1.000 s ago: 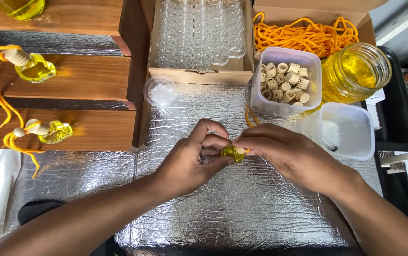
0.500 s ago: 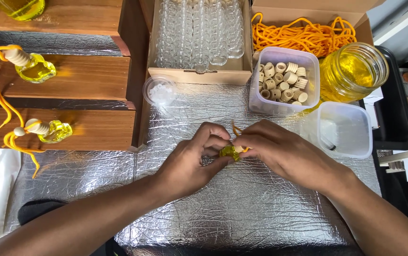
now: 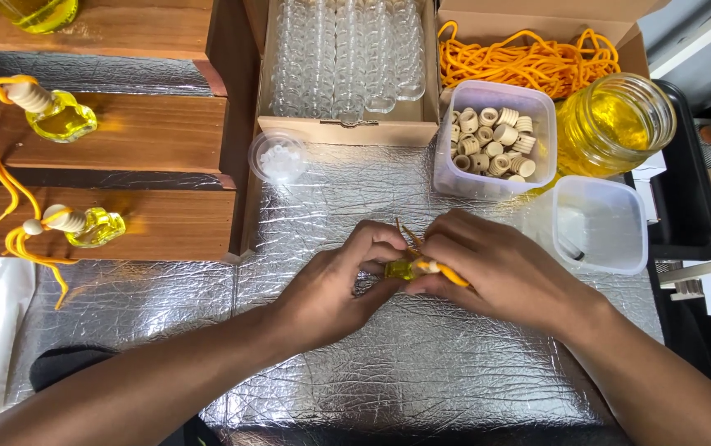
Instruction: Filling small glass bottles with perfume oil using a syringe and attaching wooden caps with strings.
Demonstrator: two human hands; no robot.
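Observation:
A small glass bottle of yellow liquid is pinched between both hands over the silver foil mat. My left hand grips the bottle's body from the left. My right hand holds its neck end, where an orange cord runs out under the fingers. A thin cord end sticks up between the two hands. Most of the bottle is hidden by my fingers.
Two finished bottles with orange cords lie on wooden steps at left. Behind stand a box of empty glass bottles, a tub of wooden caps, a box of orange cord, a jar of yellow liquid, an empty tub and a small round lid.
My hands have shifted slightly on the bottle; the cord end now pokes up between them and the orange cord shows under my right fingers.

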